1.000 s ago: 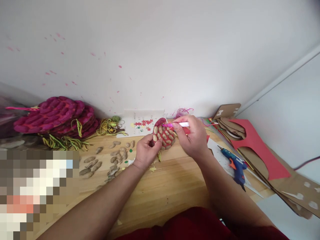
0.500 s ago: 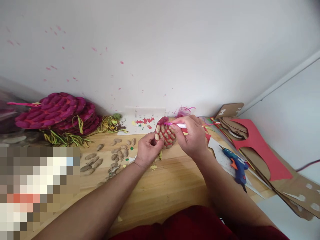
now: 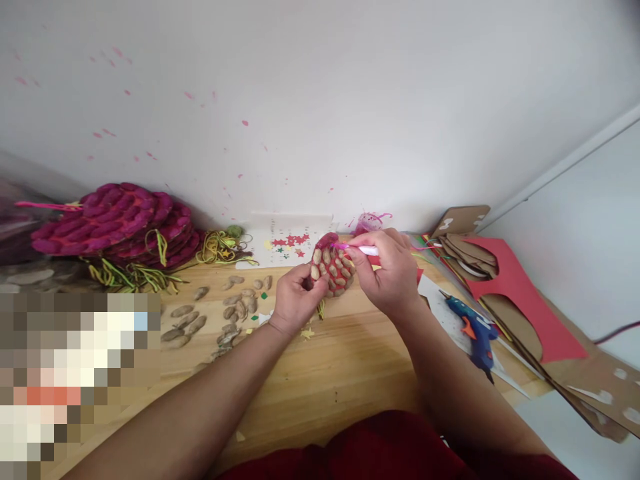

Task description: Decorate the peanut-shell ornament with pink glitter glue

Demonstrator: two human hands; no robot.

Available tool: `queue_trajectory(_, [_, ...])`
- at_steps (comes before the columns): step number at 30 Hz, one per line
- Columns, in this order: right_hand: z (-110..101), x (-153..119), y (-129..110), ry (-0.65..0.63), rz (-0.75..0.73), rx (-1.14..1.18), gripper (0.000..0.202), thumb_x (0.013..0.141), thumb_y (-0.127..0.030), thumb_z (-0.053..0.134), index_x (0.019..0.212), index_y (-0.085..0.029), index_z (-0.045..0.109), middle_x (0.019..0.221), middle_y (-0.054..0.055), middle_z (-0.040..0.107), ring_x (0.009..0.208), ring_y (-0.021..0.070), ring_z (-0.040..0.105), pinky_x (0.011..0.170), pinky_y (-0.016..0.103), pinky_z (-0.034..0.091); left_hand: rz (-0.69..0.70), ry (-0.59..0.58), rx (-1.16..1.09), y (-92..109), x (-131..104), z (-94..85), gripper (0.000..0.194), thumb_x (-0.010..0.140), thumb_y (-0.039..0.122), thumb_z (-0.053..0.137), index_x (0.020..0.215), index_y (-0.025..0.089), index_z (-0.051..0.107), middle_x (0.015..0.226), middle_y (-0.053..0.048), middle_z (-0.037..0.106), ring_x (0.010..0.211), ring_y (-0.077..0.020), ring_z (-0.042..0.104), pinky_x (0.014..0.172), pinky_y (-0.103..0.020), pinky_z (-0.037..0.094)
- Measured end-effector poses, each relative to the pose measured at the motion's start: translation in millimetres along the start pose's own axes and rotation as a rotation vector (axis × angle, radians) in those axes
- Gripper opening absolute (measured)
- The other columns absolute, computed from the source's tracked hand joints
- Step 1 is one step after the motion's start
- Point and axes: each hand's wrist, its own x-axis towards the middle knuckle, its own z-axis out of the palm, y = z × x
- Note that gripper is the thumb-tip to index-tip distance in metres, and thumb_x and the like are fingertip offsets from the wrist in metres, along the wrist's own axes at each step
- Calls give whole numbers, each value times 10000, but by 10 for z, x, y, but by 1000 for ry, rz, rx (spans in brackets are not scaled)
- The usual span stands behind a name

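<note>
My left hand [image 3: 299, 297] grips the lower left edge of a red disc covered with peanuts [image 3: 336, 270], holding it tilted up above the table. Most of its peanuts are bare tan; those at the top edge are painted magenta. Between the thumb and fingers of my right hand [image 3: 387, 270] is a white-handled paintbrush [image 3: 369, 251]. Its pink tip lies at the upper part of the disc, by the painted peanuts. Behind my right hand stands a small pink-stained cup [image 3: 367, 223], partly hidden. Yellow-green strings [image 3: 321, 309] hang below the disc.
Magenta peanut-covered discs [image 3: 120, 220] are stacked at the left. Loose peanuts [image 3: 240, 307] lie beside my left forearm. Paper stars [image 3: 290, 241] rest on a white sheet. At the right are a blue glue gun [image 3: 477, 333], red cut card [image 3: 530, 300] and cardboard pieces.
My right hand and the paintbrush have shifted slightly to the right along the disc's top. My left hand keeps its hold on the disc, nearly unmoved.
</note>
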Motion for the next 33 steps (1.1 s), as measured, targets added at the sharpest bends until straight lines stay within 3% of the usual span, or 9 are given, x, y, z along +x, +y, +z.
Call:
queue_trajectory(18, [14, -11, 29, -37, 13, 34, 41, 959, -259, 635, 931, -234, 651, 863, 17, 755, 846, 210, 651, 817, 377, 436, 30, -16, 11, 27, -3, -7, 186, 794, 293, 671, 661, 172, 624, 604, 30, 515, 569, -109, 397, 546, -229, 342])
queue_trajectory(24, [1, -15, 37, -75, 23, 47, 68, 953, -269, 636, 894, -236, 636, 836, 9, 750, 815, 211, 634, 801, 378, 431, -2, 13, -9, -16, 10, -10, 237, 799, 325, 691, 644, 173, 595, 594, 30, 498, 571, -110, 393, 545, -233, 340])
queue_trajectory(33, [-6, -9, 69, -40, 61, 98, 63, 961, -287, 630, 929, -238, 653, 877, 19, 755, 851, 215, 655, 833, 383, 454, -52, -45, -91, -32, -10, -18, 257, 832, 370, 701, 687, 182, 605, 565, 46, 500, 504, -95, 384, 492, -228, 323])
